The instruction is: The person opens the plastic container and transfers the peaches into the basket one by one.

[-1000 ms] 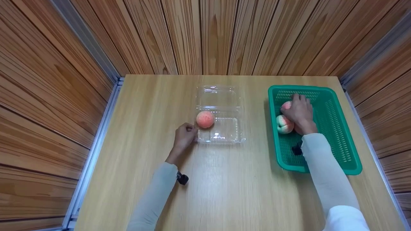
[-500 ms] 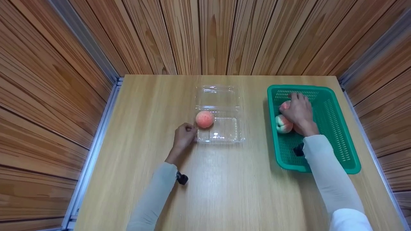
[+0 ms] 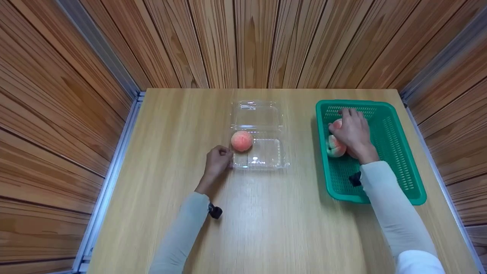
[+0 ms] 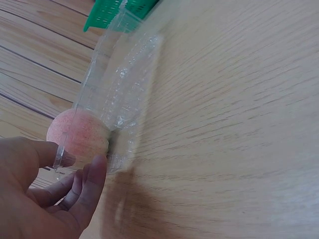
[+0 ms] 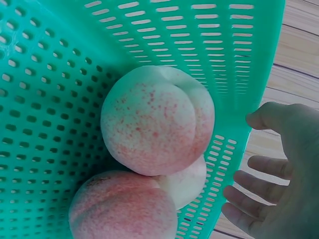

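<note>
A clear plastic clamshell container (image 3: 266,152) lies opened out on the table, its lid half toward the back wall. One pink peach (image 3: 242,141) sits in the container's left rear corner. My left hand (image 3: 218,163) pinches the container's left rim between thumb and fingers, close to that peach. Over in the green basket (image 3: 403,152), my right hand (image 3: 354,131) is above the peaches, its fingers spread and loosely bent in the right wrist view. Nothing shows between them there. A speckled peach (image 5: 157,119) and a redder peach (image 5: 124,209) partly cover a paler peach (image 5: 187,184).
The basket's perforated walls rise around the right hand. The wooden table (image 3: 266,228) extends in front of the container and between it and the basket. Wood-plank walls (image 3: 251,45) enclose the back and both sides.
The right hand has shifted slightly, its thumb a little to the left. The front peach in the basket appears turned a bit. The left hand still holds the container's rim.
</note>
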Action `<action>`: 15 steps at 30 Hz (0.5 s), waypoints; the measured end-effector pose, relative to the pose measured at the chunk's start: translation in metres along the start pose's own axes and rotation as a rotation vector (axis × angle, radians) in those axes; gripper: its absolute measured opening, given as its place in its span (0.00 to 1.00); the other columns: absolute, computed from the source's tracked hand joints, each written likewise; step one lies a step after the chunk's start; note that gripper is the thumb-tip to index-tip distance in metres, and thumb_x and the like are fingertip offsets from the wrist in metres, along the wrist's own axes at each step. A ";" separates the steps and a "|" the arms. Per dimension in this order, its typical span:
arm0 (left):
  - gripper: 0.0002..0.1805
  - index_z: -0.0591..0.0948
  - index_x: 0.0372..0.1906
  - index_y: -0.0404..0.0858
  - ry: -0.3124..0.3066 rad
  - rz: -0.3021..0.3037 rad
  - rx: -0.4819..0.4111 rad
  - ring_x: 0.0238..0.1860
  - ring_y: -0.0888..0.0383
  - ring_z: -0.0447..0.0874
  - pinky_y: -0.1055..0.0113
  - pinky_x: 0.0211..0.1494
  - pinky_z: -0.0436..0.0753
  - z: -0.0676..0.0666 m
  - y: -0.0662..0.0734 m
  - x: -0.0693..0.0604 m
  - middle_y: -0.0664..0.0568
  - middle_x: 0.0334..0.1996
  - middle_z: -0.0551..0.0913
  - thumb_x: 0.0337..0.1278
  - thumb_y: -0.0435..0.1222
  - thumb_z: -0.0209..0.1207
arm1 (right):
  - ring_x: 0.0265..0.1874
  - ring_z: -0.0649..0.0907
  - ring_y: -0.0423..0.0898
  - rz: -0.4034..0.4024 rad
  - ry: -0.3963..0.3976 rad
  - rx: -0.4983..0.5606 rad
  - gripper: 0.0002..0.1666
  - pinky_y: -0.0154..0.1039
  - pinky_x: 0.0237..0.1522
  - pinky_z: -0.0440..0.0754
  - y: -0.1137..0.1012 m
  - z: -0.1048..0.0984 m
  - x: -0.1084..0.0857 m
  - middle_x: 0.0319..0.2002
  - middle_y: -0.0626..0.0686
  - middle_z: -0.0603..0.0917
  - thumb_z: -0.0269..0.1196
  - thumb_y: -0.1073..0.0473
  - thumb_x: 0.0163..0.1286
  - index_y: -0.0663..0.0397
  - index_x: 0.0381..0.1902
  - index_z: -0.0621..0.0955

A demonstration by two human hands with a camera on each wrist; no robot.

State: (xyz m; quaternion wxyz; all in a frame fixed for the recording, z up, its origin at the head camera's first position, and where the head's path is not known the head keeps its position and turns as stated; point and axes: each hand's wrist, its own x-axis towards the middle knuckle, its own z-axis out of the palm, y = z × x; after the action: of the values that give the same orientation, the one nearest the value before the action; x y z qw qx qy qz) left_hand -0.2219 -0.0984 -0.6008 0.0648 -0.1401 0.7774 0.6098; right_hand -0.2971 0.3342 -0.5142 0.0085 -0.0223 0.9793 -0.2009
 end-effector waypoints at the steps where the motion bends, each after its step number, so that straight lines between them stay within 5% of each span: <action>1: 0.04 0.81 0.42 0.31 0.000 0.001 0.001 0.26 0.59 0.79 0.68 0.30 0.80 0.000 0.000 0.000 0.50 0.29 0.80 0.70 0.29 0.62 | 0.69 0.67 0.73 0.000 0.001 0.000 0.39 0.73 0.75 0.60 -0.001 0.000 0.000 0.72 0.73 0.68 0.63 0.48 0.75 0.66 0.74 0.68; 15: 0.04 0.81 0.45 0.32 0.002 -0.022 0.017 0.27 0.58 0.79 0.69 0.29 0.78 0.000 0.000 -0.001 0.50 0.30 0.80 0.70 0.30 0.60 | 0.69 0.67 0.71 -0.020 0.016 0.014 0.40 0.72 0.75 0.60 -0.017 -0.005 -0.008 0.73 0.71 0.68 0.63 0.44 0.77 0.63 0.75 0.68</action>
State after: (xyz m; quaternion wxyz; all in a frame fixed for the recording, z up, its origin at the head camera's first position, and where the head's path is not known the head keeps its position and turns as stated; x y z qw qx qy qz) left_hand -0.2209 -0.0983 -0.6001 0.0721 -0.1488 0.7810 0.6022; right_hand -0.2881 0.3208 -0.5031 -0.0011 -0.0304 0.9776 -0.2080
